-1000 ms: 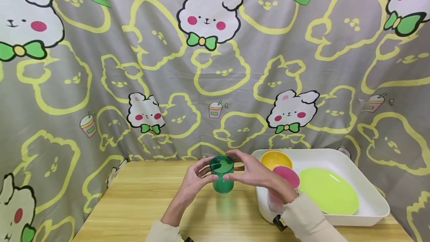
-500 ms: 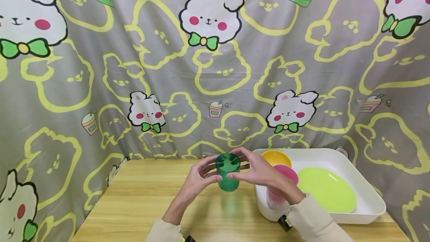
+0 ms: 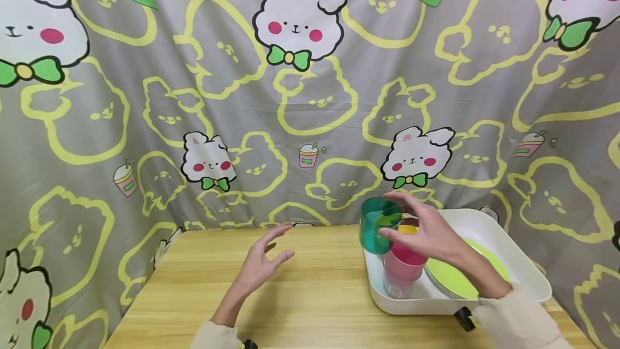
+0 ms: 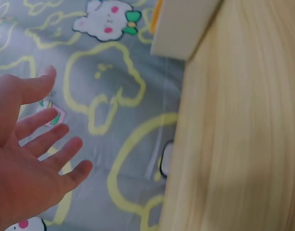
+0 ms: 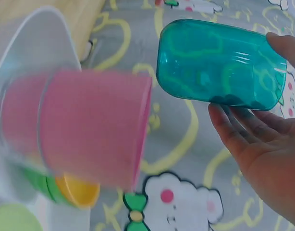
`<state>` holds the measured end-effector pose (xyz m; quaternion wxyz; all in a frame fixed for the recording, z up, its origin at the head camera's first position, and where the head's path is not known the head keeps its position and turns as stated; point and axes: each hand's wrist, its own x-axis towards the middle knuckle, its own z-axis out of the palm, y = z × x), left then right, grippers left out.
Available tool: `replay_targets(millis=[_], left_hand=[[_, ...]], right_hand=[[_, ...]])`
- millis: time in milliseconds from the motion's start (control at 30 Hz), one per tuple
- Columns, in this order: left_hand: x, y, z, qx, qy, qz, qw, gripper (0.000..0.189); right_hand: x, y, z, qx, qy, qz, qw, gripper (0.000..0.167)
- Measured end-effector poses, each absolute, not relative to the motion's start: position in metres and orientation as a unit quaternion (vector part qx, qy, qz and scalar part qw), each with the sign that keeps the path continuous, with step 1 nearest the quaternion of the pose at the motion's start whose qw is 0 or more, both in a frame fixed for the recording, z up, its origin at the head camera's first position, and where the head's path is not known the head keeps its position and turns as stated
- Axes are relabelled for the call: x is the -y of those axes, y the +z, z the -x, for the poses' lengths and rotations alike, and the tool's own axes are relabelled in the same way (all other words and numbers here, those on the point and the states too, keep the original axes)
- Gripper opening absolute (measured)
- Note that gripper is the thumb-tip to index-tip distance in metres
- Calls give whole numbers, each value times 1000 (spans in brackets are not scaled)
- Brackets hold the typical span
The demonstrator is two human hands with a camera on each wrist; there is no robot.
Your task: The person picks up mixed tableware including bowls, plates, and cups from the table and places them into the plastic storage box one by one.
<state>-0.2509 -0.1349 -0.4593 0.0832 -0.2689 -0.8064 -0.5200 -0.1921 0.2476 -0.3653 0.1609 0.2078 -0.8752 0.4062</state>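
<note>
A see-through teal cup (image 3: pixel 372 233) is in the grip of my right hand (image 3: pixel 432 233), over the near left corner of the white tray (image 3: pixel 436 307). The right wrist view shows the thumb on one side of the cup (image 5: pixel 219 65) and the fingers on the other. Close beside it, a stack of cups with a pink cup (image 3: pixel 407 264) on top stands in the tray, its open rim facing up. My left hand (image 3: pixel 258 264) is held over the wooden table, fingers spread and touching nothing.
Inside the tray are lime-green plates (image 3: pixel 448 278), stacked, and a yellow bowl (image 3: pixel 408 228) behind the pink cup. The right wrist view shows green bowls (image 5: pixel 42 185) next to the yellow one. A patterned curtain (image 3: pixel 310 90) hangs behind the wooden table (image 3: pixel 194 284).
Both hands held the teal cup over the table before. The left hand has let go and drawn left, while the right hand has carried the cup rightward to the tray.
</note>
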Motion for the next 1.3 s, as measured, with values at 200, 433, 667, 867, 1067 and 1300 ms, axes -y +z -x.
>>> replay_targets(millis=[200,433,667,867,1067,1300], left_hand=[[157,-462,251,842,-428,284,168,43],[178,-469,252,874,-353,265,202,40],[194,-479,246,904,-324,235,151,48],[207,-484,245,915,-318,215,127,52],[218,-485,245,921,-299,213,133,53],[230,-482,249,931,-263,211,137,60]], right_hand=[[-279,-360,178,886,382,-182,192,67],[-299,-377,173,892,378,-154,195,67],[-302,-398,172,898,361,-147,206,64],[-297,-415,171,896,357,-164,208,62],[-296,-427,170,899,340,-167,221,64],[-293,-435,163,911,311,-164,215,63]])
